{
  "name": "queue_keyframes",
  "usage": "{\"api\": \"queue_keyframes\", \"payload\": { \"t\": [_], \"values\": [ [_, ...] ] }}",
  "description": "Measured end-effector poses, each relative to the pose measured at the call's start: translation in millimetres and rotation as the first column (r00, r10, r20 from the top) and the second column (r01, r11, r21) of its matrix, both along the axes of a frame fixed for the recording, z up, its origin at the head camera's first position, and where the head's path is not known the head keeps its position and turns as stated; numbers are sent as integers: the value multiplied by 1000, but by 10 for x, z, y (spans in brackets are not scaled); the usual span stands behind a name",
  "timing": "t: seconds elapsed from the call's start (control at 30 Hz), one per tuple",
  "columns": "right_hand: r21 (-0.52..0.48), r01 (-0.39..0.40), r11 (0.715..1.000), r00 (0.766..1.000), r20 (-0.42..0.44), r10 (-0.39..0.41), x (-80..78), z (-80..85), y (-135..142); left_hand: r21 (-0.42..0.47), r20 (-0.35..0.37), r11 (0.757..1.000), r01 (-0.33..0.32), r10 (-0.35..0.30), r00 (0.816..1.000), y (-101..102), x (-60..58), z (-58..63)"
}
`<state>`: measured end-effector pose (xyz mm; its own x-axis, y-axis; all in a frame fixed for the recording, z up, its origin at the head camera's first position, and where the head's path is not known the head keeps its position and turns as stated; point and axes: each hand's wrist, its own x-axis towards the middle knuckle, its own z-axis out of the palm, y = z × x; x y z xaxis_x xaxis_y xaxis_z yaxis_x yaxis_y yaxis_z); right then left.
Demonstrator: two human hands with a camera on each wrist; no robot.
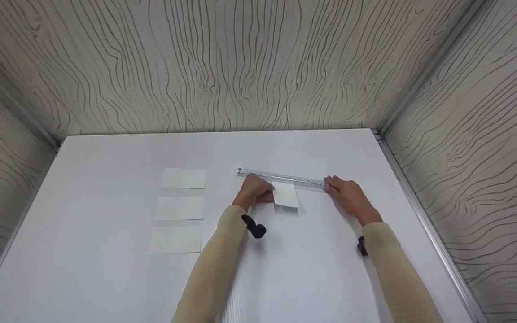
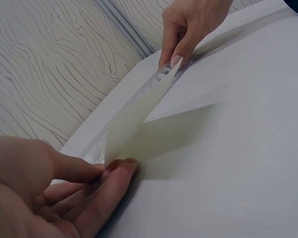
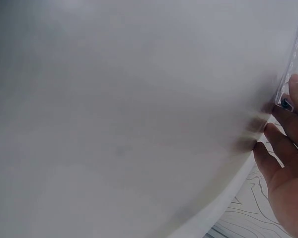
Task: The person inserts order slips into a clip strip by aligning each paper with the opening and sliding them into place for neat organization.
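A clear plastic ruler [image 1: 305, 181] lies slantwise toward the back of the white table. My right hand [image 1: 350, 196] pinches its right end between thumb and fingers; the right wrist view shows the thumb [image 3: 296, 85] at that end. A small pale piece of paper [image 1: 285, 195] stands along the ruler's near side. Its left edge is pinched by my left hand [image 1: 254, 187], near the ruler's left part. In the left wrist view the paper [image 2: 131, 121] is tilted up off the table, casting a shadow, and covers part of the ruler.
Three pale paper rectangles [image 1: 183, 178] lie in a column left of my left arm. The white tabletop [image 1: 83, 215] meets wood-grain panels [image 1: 222, 67] at the back and sides. Black straps with small devices [image 1: 255, 227] sit at both wrists.
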<state>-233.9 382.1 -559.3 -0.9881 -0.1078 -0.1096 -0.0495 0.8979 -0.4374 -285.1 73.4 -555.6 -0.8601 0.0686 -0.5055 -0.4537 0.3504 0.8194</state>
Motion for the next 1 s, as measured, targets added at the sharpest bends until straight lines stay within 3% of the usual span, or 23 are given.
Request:
{"api": "queue_keyframes", "payload": {
  "t": [0.17, 0.4, 0.83, 1.0],
  "values": [
    [1, -14, 1000, 1000, -9, 14, 3, -6, 13, 2, 3, 1000, -17, 17, 1000, 24, 11, -3],
    [-3, 1, 1000, 1000, 3, -1, 2, -9, 8, -112, -18, 994, -14, 12, 1000, 71, 24, 17],
    [-5, 11, 1000, 1000, 9, -11, 10, -15, -3, -113, 3, 991, 67, -67, 998, 1, -39, 41],
    [-7, 7, 1000, 1000, 3, -7, 18, 9, -13, -158, -10, 986, 49, -51, 999, 20, -50, 37]
  ]
}}
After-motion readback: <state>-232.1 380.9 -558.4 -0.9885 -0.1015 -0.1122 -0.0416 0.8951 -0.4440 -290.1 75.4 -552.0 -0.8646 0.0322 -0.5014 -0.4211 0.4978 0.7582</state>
